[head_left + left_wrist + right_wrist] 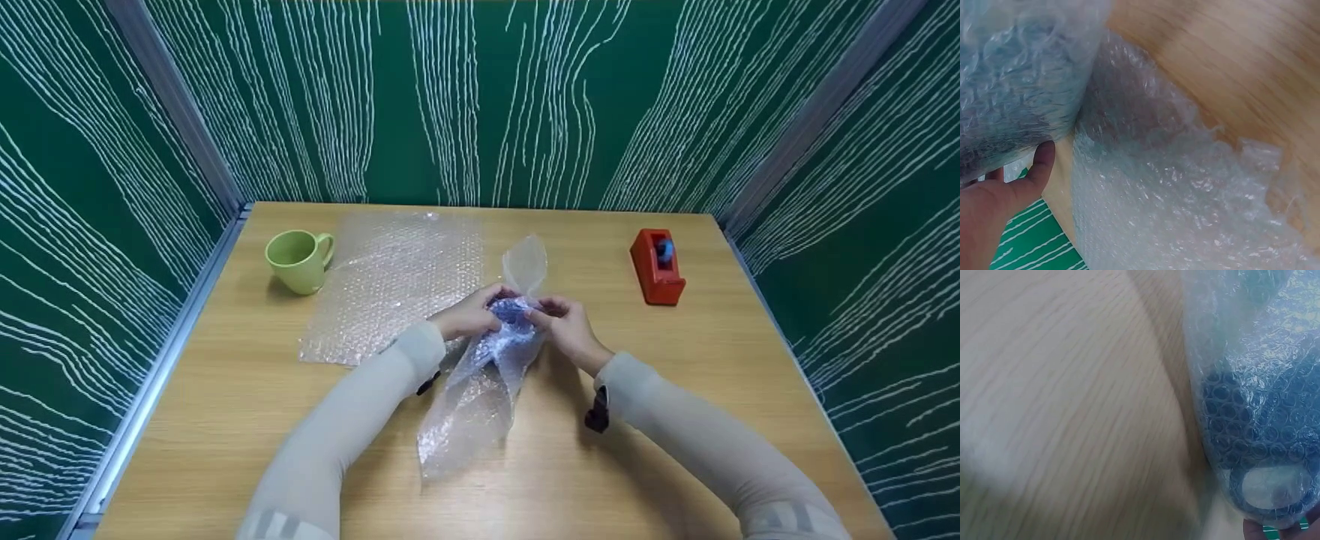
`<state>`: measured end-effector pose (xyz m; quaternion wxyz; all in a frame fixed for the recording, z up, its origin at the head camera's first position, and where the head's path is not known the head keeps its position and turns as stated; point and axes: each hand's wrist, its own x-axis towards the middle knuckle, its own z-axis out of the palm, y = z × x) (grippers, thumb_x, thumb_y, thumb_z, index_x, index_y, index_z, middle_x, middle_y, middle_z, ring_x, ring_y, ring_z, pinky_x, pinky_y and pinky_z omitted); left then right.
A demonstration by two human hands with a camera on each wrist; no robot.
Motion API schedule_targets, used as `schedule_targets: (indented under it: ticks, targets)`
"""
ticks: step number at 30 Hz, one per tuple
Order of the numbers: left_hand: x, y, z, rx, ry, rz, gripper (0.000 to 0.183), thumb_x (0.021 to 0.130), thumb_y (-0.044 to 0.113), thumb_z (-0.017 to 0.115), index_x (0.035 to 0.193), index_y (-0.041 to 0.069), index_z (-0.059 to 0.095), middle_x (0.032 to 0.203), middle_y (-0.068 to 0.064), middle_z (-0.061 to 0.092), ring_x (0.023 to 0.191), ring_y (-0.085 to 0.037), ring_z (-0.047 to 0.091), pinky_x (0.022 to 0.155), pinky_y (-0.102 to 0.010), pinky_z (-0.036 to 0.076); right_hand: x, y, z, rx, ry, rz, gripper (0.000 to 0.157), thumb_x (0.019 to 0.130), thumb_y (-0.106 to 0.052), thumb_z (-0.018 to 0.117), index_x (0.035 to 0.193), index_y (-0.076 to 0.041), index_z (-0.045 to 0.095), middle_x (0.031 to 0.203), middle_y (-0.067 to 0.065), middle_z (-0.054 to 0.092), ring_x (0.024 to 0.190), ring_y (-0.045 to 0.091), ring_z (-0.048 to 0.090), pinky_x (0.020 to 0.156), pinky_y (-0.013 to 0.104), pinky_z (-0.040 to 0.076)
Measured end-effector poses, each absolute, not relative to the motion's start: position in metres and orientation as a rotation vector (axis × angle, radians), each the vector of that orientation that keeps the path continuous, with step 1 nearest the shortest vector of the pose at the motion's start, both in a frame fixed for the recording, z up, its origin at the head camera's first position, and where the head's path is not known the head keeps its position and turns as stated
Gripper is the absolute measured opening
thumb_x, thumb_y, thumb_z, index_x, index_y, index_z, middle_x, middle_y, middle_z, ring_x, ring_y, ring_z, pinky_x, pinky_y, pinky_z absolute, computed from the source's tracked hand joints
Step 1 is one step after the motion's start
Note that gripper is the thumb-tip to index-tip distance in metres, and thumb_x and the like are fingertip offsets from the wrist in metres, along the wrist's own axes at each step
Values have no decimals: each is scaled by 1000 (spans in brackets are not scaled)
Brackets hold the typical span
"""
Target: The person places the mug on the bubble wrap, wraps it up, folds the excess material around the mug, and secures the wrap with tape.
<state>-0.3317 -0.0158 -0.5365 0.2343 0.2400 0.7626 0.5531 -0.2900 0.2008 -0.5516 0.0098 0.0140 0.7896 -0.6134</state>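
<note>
A wooden table [645,465], a flat sheet of bubble wrap [397,277], and a wrapped bundle [511,341] held in two hands.
The table is walled in by green panels [394,142] marked with wavy white lines, and its far left-centre is covered by the sheet. Beside the sheet's right edge, near the table's middle, the bundle is seen, with one loose end of wrap pointed away from the person and a longer one spread towards them. Inside it, a blue object [1280,402] with a handle-like loop is shown through the bubbles. The bundle is gripped from the left by the left hand [471,312]; its wrap is pinched from the right between thumb and fingers of the right hand [571,330]. A green mug [301,268] is stood upright by the sheet's left edge. At far right, a red tape dispenser [660,283] is fitted with a small blue roll [665,250].
</note>
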Motion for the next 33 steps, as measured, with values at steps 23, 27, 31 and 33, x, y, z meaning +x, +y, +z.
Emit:
schedule_targets:
  ticks: [23,27,31,33]
  targets:
    - [-332,-22,-547,326,1997,1706,112,80,1,74,172,3,12,178,-22,23,161,-48,33,129,-52,39,-298,201,-559,71,2297,-2192,17,90,6,77,88,-10,71,110,2,74,110,14,66,90,18,54]
    - [-332,-22,-548,316,1990,1742,112,78,0,75,172,1,13,178,-21,25,159,-48,37,127,-50,44,-300,200,-561,88,2206,-2286,26,87,13,75,95,-6,60,103,-4,69,101,5,66,89,15,54]
    - [-332,-22,-547,312,1977,1775,110,78,-1,75,171,1,16,178,-20,25,159,-48,36,125,-49,45,-299,199,-558,93,2172,-2302,41,86,17,73,117,0,54,107,-3,68,106,7,66,93,15,55]
    - [-333,-22,-547,308,1973,1781,110,79,-2,76,171,3,16,178,-19,25,160,-47,35,124,-50,47,-298,200,-556,72,2200,-2239,55,88,15,72,138,4,52,121,7,70,117,14,66,97,15,54]
